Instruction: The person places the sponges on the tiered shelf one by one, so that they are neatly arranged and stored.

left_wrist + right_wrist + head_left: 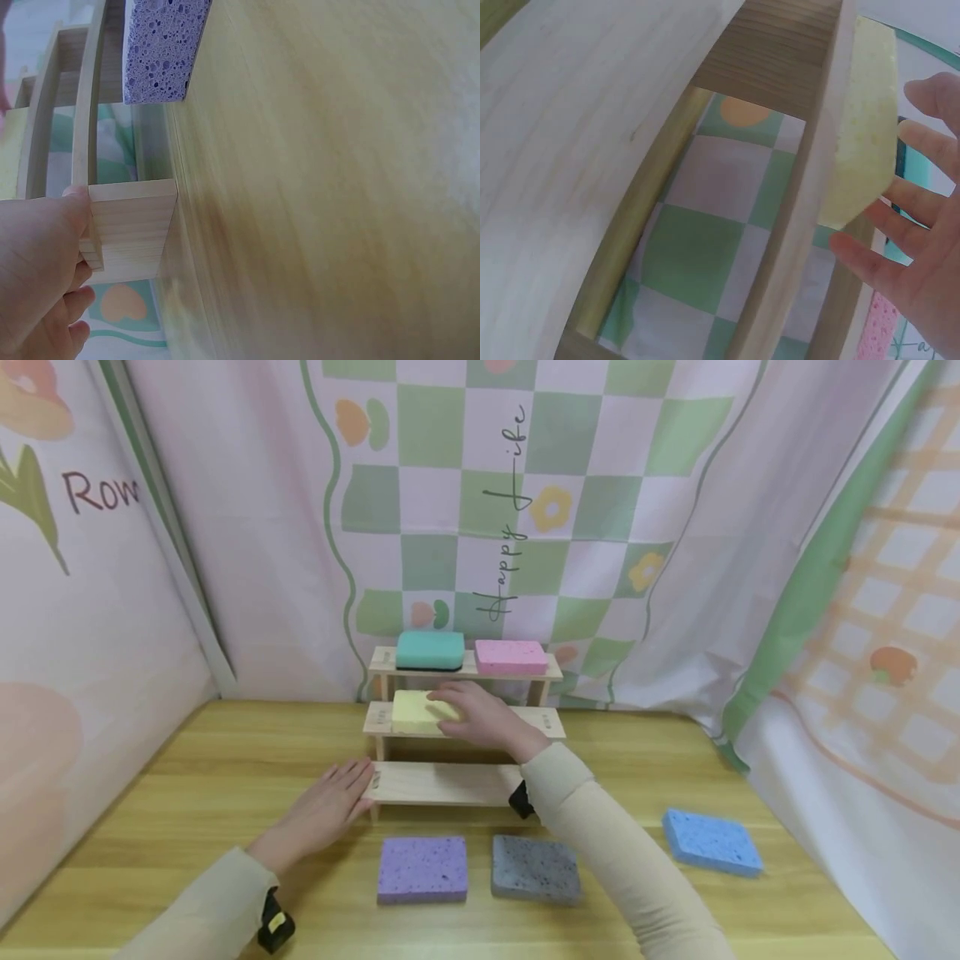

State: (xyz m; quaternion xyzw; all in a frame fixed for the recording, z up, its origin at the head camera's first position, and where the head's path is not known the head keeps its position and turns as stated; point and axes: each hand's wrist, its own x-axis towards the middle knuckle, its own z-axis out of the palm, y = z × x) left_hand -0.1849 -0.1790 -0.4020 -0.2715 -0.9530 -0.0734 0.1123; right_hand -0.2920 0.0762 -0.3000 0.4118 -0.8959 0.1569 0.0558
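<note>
A three-tier wooden rack [442,782] stands on the table. My left hand [322,810] grips the left end of its lowest shelf; in the left wrist view the thumb [75,210] lies at the board's front edge, the other fingers beyond the end. On the middle shelf, toward the left, sits a pale yellow sponge [414,717]. My right hand [480,718] is over that sponge's right side. Seen from the right wrist, its fingers [919,199] are spread beside the yellow sponge, with the thumb apart from them.
The top shelf carries a teal sponge [430,650] with a dark base and a pink sponge [512,657]. In front of the rack lie a purple sponge [422,870] and a grey sponge [536,870]. A blue sponge [712,842] rests farther right. Printed curtains [495,527] enclose the table [247,752].
</note>
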